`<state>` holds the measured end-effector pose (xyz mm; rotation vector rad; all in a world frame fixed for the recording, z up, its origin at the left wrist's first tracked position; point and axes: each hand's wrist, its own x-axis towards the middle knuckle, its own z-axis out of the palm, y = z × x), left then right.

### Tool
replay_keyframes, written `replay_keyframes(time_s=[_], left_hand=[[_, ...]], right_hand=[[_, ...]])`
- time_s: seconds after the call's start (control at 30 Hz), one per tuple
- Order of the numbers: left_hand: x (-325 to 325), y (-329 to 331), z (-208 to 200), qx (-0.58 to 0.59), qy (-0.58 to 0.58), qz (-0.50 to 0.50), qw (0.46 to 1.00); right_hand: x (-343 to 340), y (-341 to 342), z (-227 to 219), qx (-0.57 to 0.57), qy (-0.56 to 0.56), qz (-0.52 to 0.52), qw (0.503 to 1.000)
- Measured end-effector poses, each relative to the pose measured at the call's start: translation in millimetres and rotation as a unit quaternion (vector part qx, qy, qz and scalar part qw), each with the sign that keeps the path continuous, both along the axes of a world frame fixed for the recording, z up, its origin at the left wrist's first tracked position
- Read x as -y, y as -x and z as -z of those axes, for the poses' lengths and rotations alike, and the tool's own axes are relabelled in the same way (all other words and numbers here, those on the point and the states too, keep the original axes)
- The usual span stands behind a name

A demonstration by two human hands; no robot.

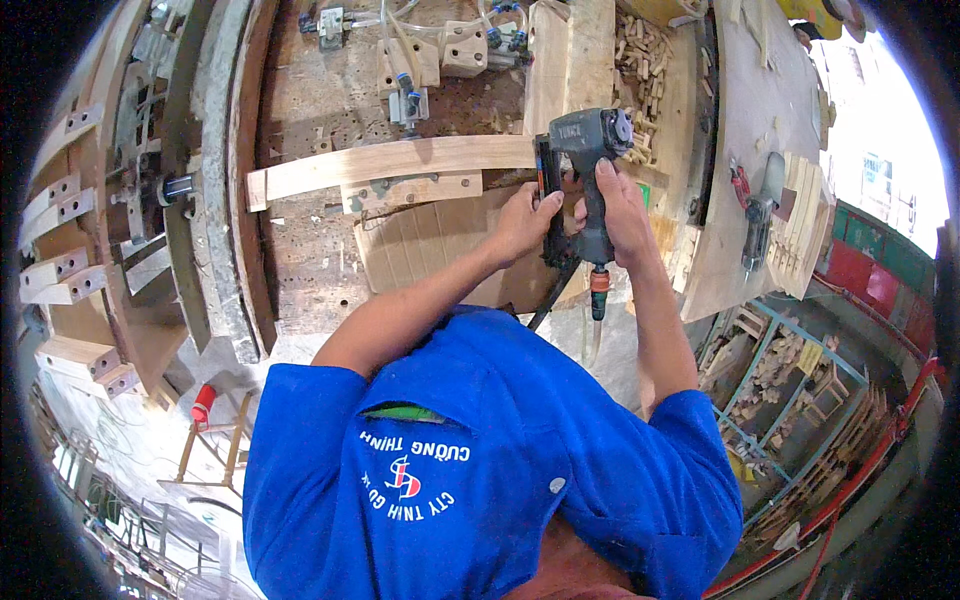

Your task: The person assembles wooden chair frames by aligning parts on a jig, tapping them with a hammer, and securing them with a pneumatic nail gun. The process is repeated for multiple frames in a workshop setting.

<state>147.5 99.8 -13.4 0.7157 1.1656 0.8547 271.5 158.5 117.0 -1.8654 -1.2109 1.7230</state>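
Observation:
Both my hands are on a black air nail gun [585, 138] in front of my chest. My right hand [626, 215] wraps round its handle, above the orange and green hose fitting. The fingers of my left hand [528, 222] are closed against the gun's long magazine, thumb pressed on its side; part of the grip is hidden. A curved wooden slat [400, 158] lies across the worktable, its right end close to the gun's nose. Below that slat is a light wooden block [410, 190] with holes. A small air clamp [407, 105] stands behind the slat.
Brown cardboard [420, 250] lies on the near part of the table. Wooden dowels [640, 85] fill a bin at the back right. Another air tool [758, 225] rests on the right-hand board. Drilled wooden blocks [75, 275] sit at the left. A rack [790, 380] holds wood pieces.

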Motion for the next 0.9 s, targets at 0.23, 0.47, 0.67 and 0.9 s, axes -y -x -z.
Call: replay_keyframes(time_s=[0.23, 0.47, 0.67, 0.9], left_hand=[[6.7, 4.1, 4.0, -0.035, -0.061, 0.107, 0.992], [8.8, 123.5, -25.0, -0.252, -0.151, 0.020, 0.956], [-60.9, 251.2, -28.8, -0.550, -0.155, -0.181, 0.801], [-144.0, 297.9, -30.4, -0.649, -0.088, -0.112, 0.748]], right_hand=[[30.1, -33.1, -36.9, -0.013, -0.065, 0.067, 0.996], [78.1, -168.5, -88.3, 0.312, -0.165, 0.171, 0.920], [82.6, -300.2, -37.4, 0.687, -0.251, -0.024, 0.682], [84.7, -318.3, -18.3, 0.720, -0.256, -0.006, 0.645]])
